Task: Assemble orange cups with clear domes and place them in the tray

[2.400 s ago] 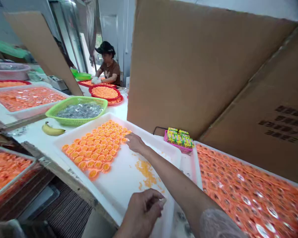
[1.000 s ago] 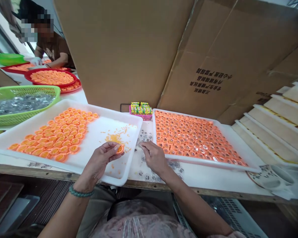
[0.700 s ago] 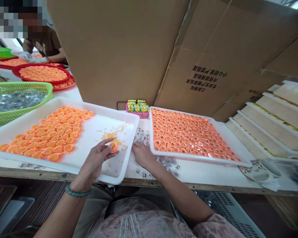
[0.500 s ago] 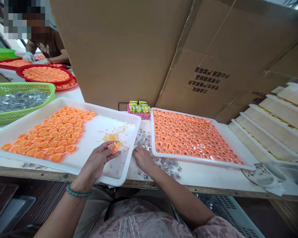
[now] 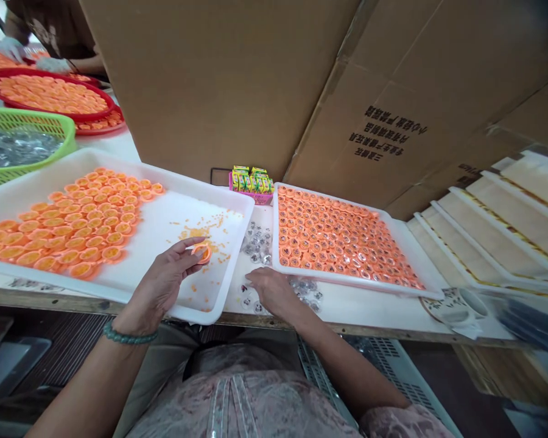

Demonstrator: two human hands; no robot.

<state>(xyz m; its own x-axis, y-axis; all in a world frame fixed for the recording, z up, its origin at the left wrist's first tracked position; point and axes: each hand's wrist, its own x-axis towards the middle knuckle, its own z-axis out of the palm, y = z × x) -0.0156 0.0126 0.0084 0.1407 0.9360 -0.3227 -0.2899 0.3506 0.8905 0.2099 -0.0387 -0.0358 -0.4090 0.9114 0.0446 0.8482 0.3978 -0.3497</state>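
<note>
My left hand [image 5: 164, 281] pinches a small orange cap [image 5: 203, 251] over the near right part of a white tray [image 5: 164, 301]. That tray holds rows of orange caps [image 5: 68, 222] on its left and orange crumbs [image 5: 201, 228] near the middle. My right hand [image 5: 271, 291] rests palm down, fingers curled, on small clear round pieces [image 5: 256, 246] scattered on the table between the trays. What its fingers hold is hidden. A second white tray [image 5: 347, 281] to the right is packed with orange caps [image 5: 338, 234].
Large cardboard sheets [image 5: 237, 79] stand behind the trays. A pink basket of yellow packets [image 5: 251, 182] sits between them. A green basket [image 5: 22, 125] of clear pieces and red trays [image 5: 50, 97] lie far left, where another person's gloved hands [image 5: 31, 58] work. Stacked white trays [image 5: 506, 225] stand at right.
The view swung from the left tray to face both trays. My left hand kept its orange cap. My right hand drew back from the cap rows to the clear pieces near the table edge.
</note>
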